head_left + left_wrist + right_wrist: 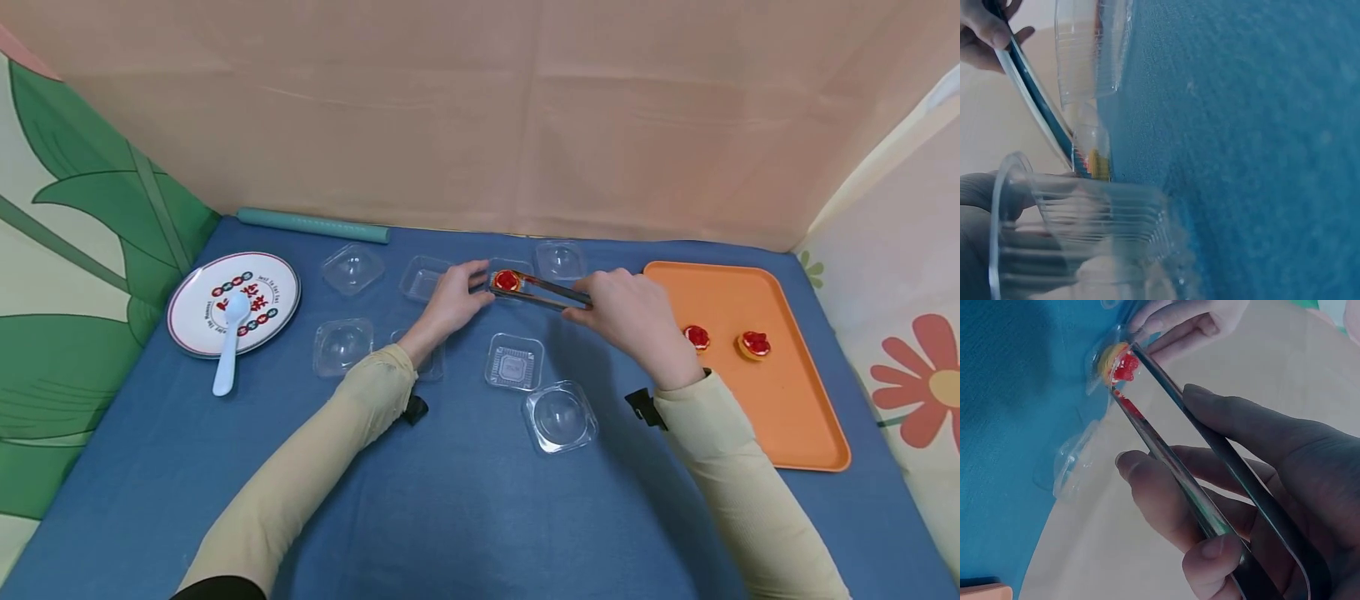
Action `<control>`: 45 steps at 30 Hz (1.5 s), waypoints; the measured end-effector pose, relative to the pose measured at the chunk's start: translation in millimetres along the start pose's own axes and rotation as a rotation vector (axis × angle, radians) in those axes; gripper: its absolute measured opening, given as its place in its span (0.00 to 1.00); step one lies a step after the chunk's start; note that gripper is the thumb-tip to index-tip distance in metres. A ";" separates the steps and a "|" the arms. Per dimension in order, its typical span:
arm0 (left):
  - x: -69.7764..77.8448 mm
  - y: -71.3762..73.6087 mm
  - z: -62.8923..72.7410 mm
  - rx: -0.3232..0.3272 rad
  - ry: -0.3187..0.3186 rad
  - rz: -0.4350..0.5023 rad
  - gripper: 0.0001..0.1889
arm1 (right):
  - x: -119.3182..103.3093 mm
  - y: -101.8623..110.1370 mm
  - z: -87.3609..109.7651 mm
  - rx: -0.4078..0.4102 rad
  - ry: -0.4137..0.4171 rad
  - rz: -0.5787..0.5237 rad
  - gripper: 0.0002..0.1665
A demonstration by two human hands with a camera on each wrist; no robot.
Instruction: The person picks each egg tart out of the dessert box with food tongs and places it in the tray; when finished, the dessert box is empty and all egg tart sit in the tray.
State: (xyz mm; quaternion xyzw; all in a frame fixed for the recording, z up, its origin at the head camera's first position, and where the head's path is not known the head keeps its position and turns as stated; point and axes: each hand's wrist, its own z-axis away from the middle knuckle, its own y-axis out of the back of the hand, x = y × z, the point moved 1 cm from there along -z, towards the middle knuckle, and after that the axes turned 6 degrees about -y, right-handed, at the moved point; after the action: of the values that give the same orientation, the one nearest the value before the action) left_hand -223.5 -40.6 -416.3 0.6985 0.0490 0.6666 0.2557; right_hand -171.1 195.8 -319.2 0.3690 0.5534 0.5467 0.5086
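My right hand [626, 312] grips metal tongs [1179, 469], thumb on one arm and fingers on the other. Their tips reach a small tart [507, 280] with red topping, in a clear plastic container [517, 265] at the back middle. The tips stand apart beside the tart; whether they touch it I cannot tell. My left hand [453, 300] is at the left of that container, fingers extended toward its edge. In the right wrist view, the left fingers [1175, 315] look nearly straight by its rim. Two more tarts [697, 337] [753, 345] lie on the orange tray [787, 417].
Several clear containers and domed lids surround the hands, including an open base [514, 362] and a lid [561, 417] in front. At left a white plate [187, 312] bears a pale blue spoon [229, 342]. A teal roll [313, 225] lies along the back edge.
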 end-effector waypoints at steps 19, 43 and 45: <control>-1.9 -1.8 0.4 0.008 0.004 -0.007 0.32 | 4.1 -14.0 -2.4 0.081 0.074 0.035 0.25; -1.4 -2.0 1.2 0.012 -0.011 0.000 0.30 | 6.4 -14.8 0.0 0.090 0.073 0.018 0.27; -1.5 -1.8 1.3 0.011 -0.010 -0.005 0.30 | 6.2 -14.4 0.8 0.089 0.068 0.013 0.26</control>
State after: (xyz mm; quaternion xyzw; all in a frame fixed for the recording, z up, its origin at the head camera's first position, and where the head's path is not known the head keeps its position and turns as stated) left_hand -221.9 -40.0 -418.4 0.7032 0.0531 0.6622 0.2535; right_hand -169.5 200.1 -334.2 0.3762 0.5915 0.5372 0.4690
